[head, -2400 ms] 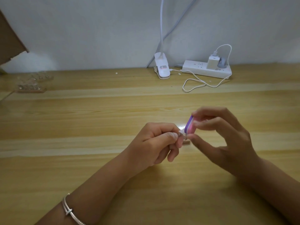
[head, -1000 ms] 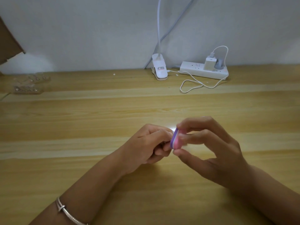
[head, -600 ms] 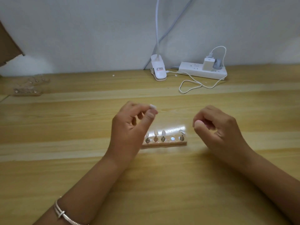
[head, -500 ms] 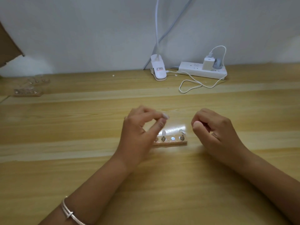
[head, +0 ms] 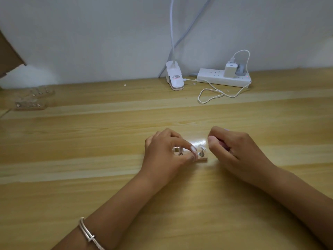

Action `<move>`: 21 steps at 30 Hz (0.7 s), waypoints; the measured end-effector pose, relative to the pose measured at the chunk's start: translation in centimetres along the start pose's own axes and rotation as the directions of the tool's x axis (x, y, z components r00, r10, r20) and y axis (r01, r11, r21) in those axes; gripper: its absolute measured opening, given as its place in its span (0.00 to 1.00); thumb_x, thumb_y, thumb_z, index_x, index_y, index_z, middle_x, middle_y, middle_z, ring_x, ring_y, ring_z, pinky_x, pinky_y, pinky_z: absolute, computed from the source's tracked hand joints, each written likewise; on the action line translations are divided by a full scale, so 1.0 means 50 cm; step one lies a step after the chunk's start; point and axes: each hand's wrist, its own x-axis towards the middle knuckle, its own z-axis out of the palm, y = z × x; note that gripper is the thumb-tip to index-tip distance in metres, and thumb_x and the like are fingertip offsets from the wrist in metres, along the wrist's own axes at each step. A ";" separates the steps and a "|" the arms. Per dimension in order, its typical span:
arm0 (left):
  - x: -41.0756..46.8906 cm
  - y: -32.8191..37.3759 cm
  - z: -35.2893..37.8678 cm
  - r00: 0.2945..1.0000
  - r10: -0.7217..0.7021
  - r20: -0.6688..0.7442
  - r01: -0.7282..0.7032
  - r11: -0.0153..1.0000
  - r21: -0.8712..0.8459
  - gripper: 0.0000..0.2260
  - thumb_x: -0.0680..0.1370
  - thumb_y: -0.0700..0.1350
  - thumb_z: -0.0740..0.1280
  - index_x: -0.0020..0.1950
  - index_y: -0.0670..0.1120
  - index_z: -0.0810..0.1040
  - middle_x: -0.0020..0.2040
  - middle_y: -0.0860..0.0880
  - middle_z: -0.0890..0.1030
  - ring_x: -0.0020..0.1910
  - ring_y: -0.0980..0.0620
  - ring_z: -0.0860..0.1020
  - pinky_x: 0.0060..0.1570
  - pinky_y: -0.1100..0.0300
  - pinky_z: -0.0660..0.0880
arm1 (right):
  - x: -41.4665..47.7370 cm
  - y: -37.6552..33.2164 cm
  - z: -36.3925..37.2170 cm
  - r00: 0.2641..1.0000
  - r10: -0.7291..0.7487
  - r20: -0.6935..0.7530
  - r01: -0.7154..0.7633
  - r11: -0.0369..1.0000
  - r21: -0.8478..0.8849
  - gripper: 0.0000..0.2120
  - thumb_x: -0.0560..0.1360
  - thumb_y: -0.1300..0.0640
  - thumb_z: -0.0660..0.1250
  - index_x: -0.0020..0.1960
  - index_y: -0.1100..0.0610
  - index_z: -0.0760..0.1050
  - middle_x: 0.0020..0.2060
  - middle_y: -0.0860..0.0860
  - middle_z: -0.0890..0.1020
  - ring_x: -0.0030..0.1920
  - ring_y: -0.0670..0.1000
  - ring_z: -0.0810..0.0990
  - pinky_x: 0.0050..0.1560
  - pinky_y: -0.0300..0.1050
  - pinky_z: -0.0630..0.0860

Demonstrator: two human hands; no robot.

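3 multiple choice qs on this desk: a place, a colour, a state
1. Where is the power strip? A by the wall B beside the bracelet C under the right hand
2. What colour is the looped cable? A black B white C red
3. What is the left hand doing? A lying flat B pinching a nail tip over the wooden holder C waving
1 A, it lies along the wall. 2 B, the loop is white. 3 B, finger and thumb meet on the tip.
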 end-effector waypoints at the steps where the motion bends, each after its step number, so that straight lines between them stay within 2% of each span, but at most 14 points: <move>1: 0.000 0.000 0.000 1.000 0.009 0.003 -0.009 1.000 0.012 0.07 0.65 0.52 0.78 0.36 0.63 0.82 0.43 0.58 0.77 0.48 0.59 0.74 0.61 0.53 0.63 | 0.000 0.002 -0.002 1.000 0.006 0.017 -0.006 1.000 -0.005 0.10 0.80 0.59 0.61 0.39 0.54 0.68 0.29 0.47 0.67 0.33 0.50 0.66 0.36 0.48 0.64; 3: -0.001 -0.002 0.002 1.000 0.030 -0.004 -0.029 0.997 0.065 0.06 0.65 0.54 0.77 0.38 0.62 0.82 0.43 0.58 0.77 0.48 0.59 0.74 0.58 0.54 0.63 | -0.002 0.001 -0.005 0.999 0.004 0.036 -0.002 0.999 -0.042 0.05 0.77 0.57 0.60 0.43 0.53 0.72 0.28 0.45 0.68 0.33 0.48 0.67 0.37 0.42 0.63; 5: 0.000 -0.004 0.003 1.000 0.028 -0.007 -0.027 0.995 0.099 0.06 0.66 0.53 0.77 0.39 0.60 0.82 0.43 0.58 0.77 0.48 0.58 0.74 0.58 0.54 0.63 | -0.004 -0.004 -0.002 0.999 -0.010 0.037 0.014 0.995 -0.097 0.06 0.75 0.52 0.60 0.47 0.51 0.75 0.27 0.43 0.67 0.34 0.47 0.68 0.38 0.37 0.62; 8: 0.001 -0.002 0.001 1.000 0.015 0.014 -0.016 0.996 0.090 0.06 0.65 0.57 0.76 0.38 0.60 0.81 0.42 0.57 0.76 0.46 0.58 0.73 0.58 0.53 0.66 | -0.010 -0.007 0.001 0.998 -0.062 0.012 0.063 0.982 -0.180 0.09 0.75 0.44 0.71 0.50 0.48 0.78 0.27 0.38 0.66 0.35 0.38 0.72 0.40 0.28 0.61; 10: 0.001 -0.001 0.001 1.000 0.012 0.024 -0.014 0.996 0.086 0.06 0.65 0.58 0.75 0.37 0.61 0.80 0.41 0.57 0.76 0.45 0.58 0.73 0.58 0.53 0.67 | -0.009 0.000 0.002 0.998 -0.068 -0.002 0.066 0.979 -0.195 0.07 0.75 0.48 0.75 0.49 0.49 0.80 0.27 0.38 0.66 0.33 0.36 0.70 0.41 0.25 0.62; 11: 0.000 -0.001 0.002 1.000 0.016 0.023 -0.018 0.996 0.089 0.06 0.65 0.56 0.76 0.37 0.60 0.81 0.41 0.57 0.76 0.45 0.58 0.73 0.59 0.52 0.67 | -0.007 0.003 0.000 0.998 -0.062 -0.005 0.060 0.979 -0.195 0.06 0.75 0.48 0.74 0.49 0.49 0.81 0.28 0.39 0.66 0.33 0.38 0.70 0.40 0.27 0.63; 13: 0.000 -0.003 0.002 0.999 0.026 0.021 -0.028 0.995 0.092 0.05 0.66 0.53 0.77 0.38 0.59 0.82 0.40 0.57 0.77 0.44 0.59 0.73 0.59 0.50 0.68 | -0.002 0.009 -0.005 1.000 -0.030 -0.007 0.028 0.985 -0.171 0.07 0.74 0.46 0.71 0.48 0.48 0.82 0.28 0.41 0.67 0.34 0.41 0.71 0.36 0.35 0.64; 16: 0.000 -0.003 0.001 0.999 0.032 0.023 -0.034 0.995 0.093 0.06 0.65 0.55 0.76 0.38 0.59 0.82 0.40 0.57 0.77 0.42 0.60 0.73 0.58 0.50 0.68 | 0.001 0.012 -0.008 1.000 0.006 0.005 -0.005 0.994 -0.114 0.07 0.72 0.45 0.70 0.44 0.47 0.82 0.26 0.43 0.67 0.35 0.44 0.72 0.34 0.46 0.65; 19: -0.001 -0.004 0.001 0.999 0.038 0.026 -0.040 0.994 0.099 0.06 0.66 0.53 0.77 0.38 0.59 0.82 0.40 0.58 0.77 0.42 0.62 0.72 0.58 0.51 0.67 | 0.000 0.016 -0.007 1.000 0.001 0.014 0.000 0.998 -0.056 0.07 0.71 0.45 0.70 0.42 0.48 0.82 0.28 0.41 0.71 0.33 0.46 0.69 0.35 0.48 0.66; 21: -0.001 -0.005 0.001 0.999 0.046 0.027 -0.048 0.993 0.104 0.06 0.67 0.54 0.77 0.37 0.60 0.81 0.39 0.59 0.76 0.42 0.63 0.72 0.58 0.52 0.67 | 0.003 0.022 -0.015 1.000 0.012 -0.004 -0.013 0.999 -0.030 0.07 0.71 0.46 0.71 0.41 0.49 0.83 0.26 0.43 0.69 0.30 0.47 0.68 0.34 0.48 0.64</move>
